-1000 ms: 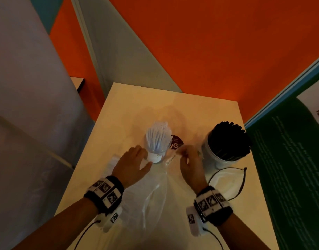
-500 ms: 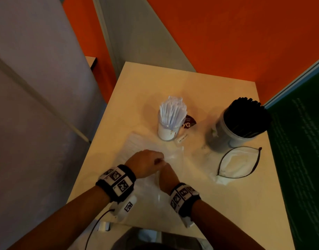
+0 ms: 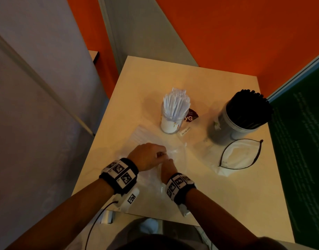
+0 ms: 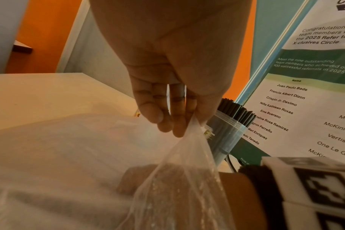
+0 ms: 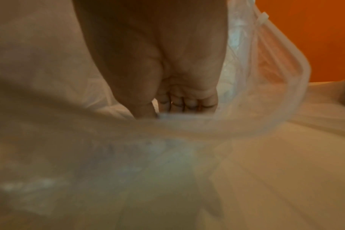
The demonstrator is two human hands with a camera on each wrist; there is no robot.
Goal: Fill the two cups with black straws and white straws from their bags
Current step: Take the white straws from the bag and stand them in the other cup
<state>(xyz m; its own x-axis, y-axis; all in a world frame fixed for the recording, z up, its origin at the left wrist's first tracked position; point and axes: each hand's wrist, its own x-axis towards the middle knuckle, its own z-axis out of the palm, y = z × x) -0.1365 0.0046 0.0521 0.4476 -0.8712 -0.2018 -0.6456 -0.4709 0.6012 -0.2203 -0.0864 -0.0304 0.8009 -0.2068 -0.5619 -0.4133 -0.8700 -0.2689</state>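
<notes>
Nearest to us, both of our hands meet over a clear plastic bag (image 3: 149, 179) that lies crumpled on the near part of the table (image 3: 227, 195). Our left hand (image 3: 146, 156) has its fingers (image 4: 167, 118) curled and pressed together, pinching a fold of the bag's film and drawing it up into a peak. Our right hand (image 3: 166, 167) is pushed into the mouth of the same bag, with the film draped round the wrist; its fingers (image 5: 185, 102) are curled under at the knuckles, close together, but the blur and the plastic keep us from telling whether they grip anything. To the right, a second bag (image 3: 238, 156) with a dark zip edge lies flat and gaping open, just in front of the larger cup. Beyond our hands, near the middle of the table, a small clear cup (image 3: 170, 123) stands upright, packed with white straws (image 3: 176, 103). A dark red label (image 3: 191, 116) and a little white tag (image 3: 185, 131) lie just beside its base. Further right, the larger grey cup (image 3: 227, 129) stands full of black straws (image 3: 249, 107). Behind the table rise an orange wall (image 3: 245, 33) and a green poster (image 3: 303, 141) at the right.
</notes>
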